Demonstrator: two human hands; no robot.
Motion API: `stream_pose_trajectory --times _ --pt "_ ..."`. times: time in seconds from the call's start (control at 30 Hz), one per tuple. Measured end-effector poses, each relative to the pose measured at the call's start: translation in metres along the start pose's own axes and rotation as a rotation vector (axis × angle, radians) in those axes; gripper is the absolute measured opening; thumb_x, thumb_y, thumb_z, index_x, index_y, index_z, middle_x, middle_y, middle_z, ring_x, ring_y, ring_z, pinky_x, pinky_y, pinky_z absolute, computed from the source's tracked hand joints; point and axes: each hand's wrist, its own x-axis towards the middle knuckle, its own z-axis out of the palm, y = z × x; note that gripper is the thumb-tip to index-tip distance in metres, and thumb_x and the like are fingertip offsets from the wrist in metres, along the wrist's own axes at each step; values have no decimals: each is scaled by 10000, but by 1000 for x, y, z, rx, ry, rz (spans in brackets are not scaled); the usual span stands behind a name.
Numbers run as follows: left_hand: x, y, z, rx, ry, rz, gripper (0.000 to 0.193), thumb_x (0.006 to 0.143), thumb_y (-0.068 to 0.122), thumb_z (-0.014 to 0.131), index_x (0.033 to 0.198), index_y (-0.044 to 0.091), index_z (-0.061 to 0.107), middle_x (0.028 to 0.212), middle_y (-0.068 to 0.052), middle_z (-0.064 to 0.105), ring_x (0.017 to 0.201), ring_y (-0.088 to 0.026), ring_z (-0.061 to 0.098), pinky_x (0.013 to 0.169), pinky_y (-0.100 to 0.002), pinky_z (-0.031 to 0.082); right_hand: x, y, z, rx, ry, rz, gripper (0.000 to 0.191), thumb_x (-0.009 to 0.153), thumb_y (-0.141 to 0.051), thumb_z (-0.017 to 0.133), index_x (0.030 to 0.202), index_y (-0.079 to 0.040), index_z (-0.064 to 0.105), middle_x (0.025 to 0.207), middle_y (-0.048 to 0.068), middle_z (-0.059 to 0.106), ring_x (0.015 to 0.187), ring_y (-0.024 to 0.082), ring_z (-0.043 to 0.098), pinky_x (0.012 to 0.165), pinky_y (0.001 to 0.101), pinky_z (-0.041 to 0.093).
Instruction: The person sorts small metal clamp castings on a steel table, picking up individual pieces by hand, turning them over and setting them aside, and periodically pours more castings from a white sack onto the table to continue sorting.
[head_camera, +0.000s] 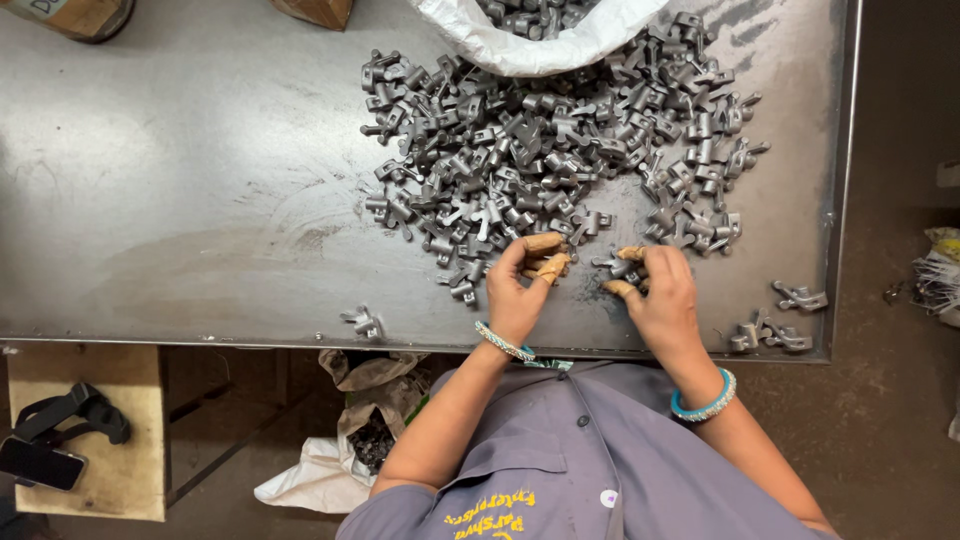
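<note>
Working at the pile's near edge on the bench: left hand hovering half-curled, empty; right hand pinching 1 part.

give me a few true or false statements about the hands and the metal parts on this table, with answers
1. Both hands work at the near edge of the pile of grey metal parts. True.
2. The left hand wears a full black glove. False: it is bare apart from tan wraps on some fingers.
3. The right hand touches a metal part. True.
4. The white sack at the far side is empty. False: metal parts show inside its mouth.
5. Every metal part lies in the one pile. False: a few strays lie apart, such as a lone part near the front edge and a small group at the right corner of the metal table.
</note>
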Motion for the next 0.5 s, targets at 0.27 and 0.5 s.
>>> stream_pose_trajectory --times 0.27,0.5 --pt "-7 -3 -1 53 -30 -10 331 861 -47 727 1187 3 699 1083 -71 784 900 -99 721 822 -249 582 -4 65 22 1302 -177 432 233 913 -20 775 1116 -32 662 1001 63 706 864 156 664 743 303 558" --pt "-10 -2 12 28 -203 49 395 865 -11 697 1258 31 683 1118 -62 769 1000 -117 738 877 -264 594 -9 85 27 1545 -264 672 196 913 -132 716 1084 -58 655 977 55 729 826 151 708 670 307 594"
